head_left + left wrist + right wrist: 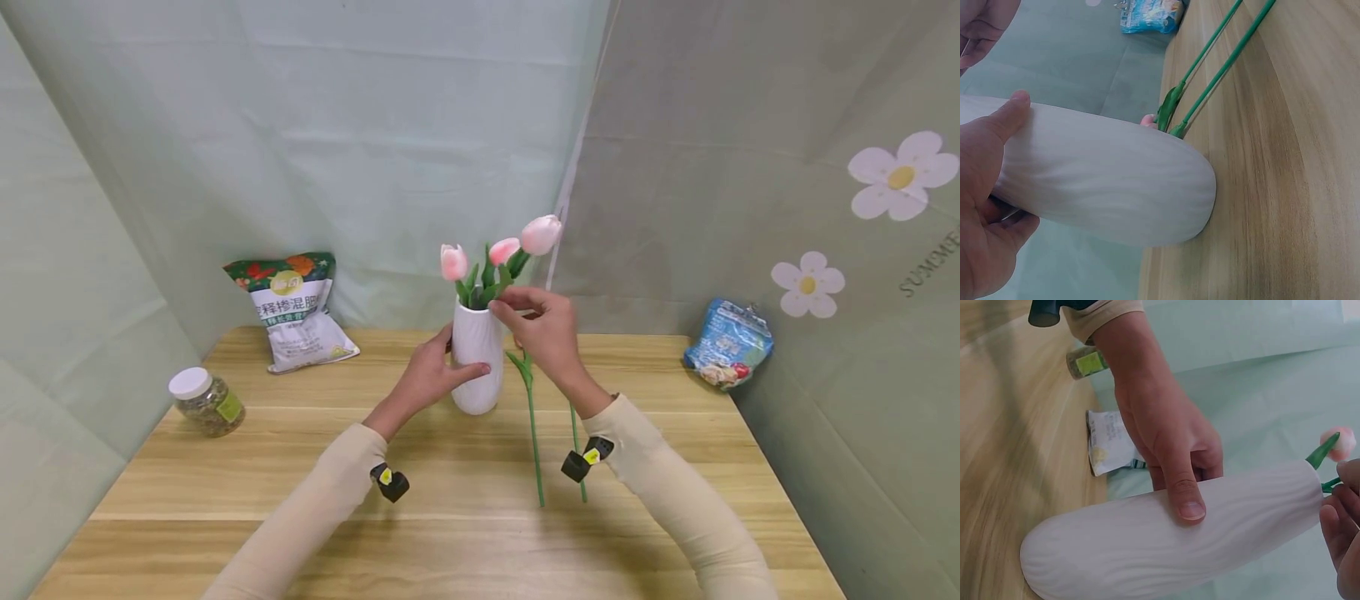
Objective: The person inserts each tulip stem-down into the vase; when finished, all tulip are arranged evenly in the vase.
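A white ribbed vase (480, 393) stands upright on the table, and my left hand (429, 371) grips its side, thumb across the front. Three pink tulips rise from the mouth: one leaning left (453, 262), one in the middle (504, 251) and the tallest leaning right (542, 235). At the rim my right hand (546, 333) pinches a green tulip stem (1330, 485) between thumb and fingers; which bloom it belongs to is unclear. Two more green stems (536, 442) lie right of the vase, their blooms mostly hidden behind my right hand and the vase.
A lidded jar (210, 404) stands at the table's left edge. Behind it a printed fertilizer bag (300, 321) leans on the backdrop cloth. The blue packet (729, 346) sits at the back right corner. Cloth walls enclose the wooden table (450, 533).
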`<act>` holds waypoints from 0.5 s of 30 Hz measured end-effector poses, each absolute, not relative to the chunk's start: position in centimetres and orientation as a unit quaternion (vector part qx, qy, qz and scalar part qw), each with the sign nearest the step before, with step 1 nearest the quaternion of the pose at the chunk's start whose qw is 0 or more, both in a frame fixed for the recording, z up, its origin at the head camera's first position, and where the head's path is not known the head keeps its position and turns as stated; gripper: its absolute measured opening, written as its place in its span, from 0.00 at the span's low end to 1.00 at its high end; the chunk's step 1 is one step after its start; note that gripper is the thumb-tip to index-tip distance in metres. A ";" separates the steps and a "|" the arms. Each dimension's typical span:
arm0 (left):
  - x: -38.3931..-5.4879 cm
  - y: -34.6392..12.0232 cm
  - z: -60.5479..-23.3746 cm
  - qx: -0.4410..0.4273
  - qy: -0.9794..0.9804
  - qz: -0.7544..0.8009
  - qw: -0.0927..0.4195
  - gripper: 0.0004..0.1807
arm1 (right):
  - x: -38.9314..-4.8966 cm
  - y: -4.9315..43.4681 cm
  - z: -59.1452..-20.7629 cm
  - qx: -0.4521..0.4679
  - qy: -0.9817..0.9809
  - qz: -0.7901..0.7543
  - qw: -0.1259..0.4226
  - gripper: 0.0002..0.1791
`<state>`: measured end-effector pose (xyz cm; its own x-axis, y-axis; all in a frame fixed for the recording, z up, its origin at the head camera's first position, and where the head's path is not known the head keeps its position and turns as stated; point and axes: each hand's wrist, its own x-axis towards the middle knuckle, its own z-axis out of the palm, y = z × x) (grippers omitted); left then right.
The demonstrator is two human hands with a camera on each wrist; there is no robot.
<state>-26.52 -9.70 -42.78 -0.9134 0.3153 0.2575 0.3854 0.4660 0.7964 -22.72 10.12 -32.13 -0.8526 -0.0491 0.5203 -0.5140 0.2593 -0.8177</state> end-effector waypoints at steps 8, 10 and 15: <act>-26.5 -9.7 -42.8 -0.202 -0.859 -0.468 0.038 0.50 | -22.7 10.0 -32.3 0.195 -0.773 0.569 0.201 0.10; -26.5 -9.7 -42.8 -0.202 -0.860 -0.467 0.038 0.49 | -22.7 10.0 -32.3 0.198 -0.775 0.566 0.202 0.10; -26.6 -9.7 -42.7 -0.202 -0.858 -0.471 0.035 0.49 | -22.6 10.2 -32.4 0.199 -0.773 0.569 0.197 0.10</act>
